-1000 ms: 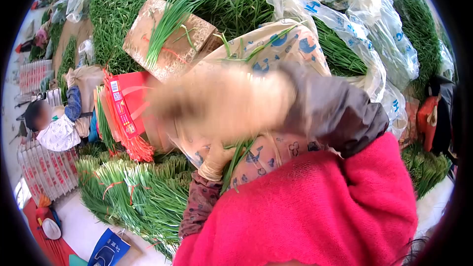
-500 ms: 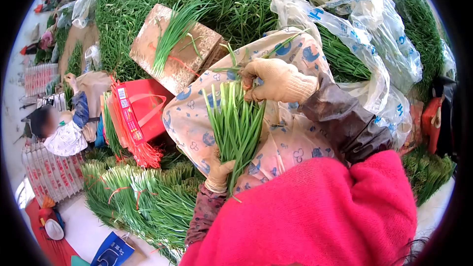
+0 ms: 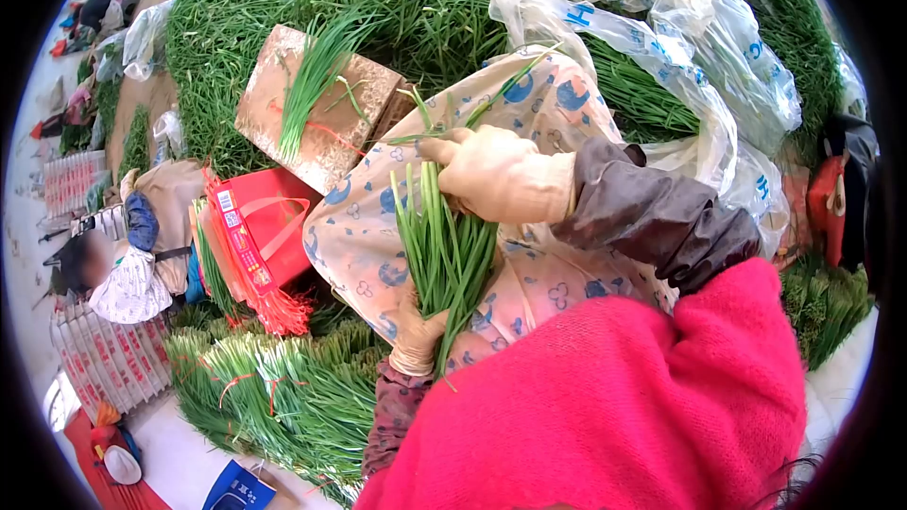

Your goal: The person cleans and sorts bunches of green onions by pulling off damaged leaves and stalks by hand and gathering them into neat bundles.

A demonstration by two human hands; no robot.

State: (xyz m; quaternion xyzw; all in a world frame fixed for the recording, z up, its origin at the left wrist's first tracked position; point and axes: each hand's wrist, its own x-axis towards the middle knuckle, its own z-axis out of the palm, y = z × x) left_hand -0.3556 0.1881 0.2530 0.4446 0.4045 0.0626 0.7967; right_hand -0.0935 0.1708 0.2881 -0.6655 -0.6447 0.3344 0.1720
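Green stalk bunch (image 3: 442, 255) held over the patterned apron (image 3: 364, 246) by the gloved left hand (image 3: 416, 340).
The bunch is grasped near its lower end, at the apron's left part; its paler upper ends are partly covered by the gloved right hand (image 3: 496, 175) (whether anything is gripped there cannot be told). Beyond the apron, loose stalks (image 3: 312, 90) are laid on a box (image 3: 373, 85); left of it, a red bag (image 3: 293, 255) is seen.
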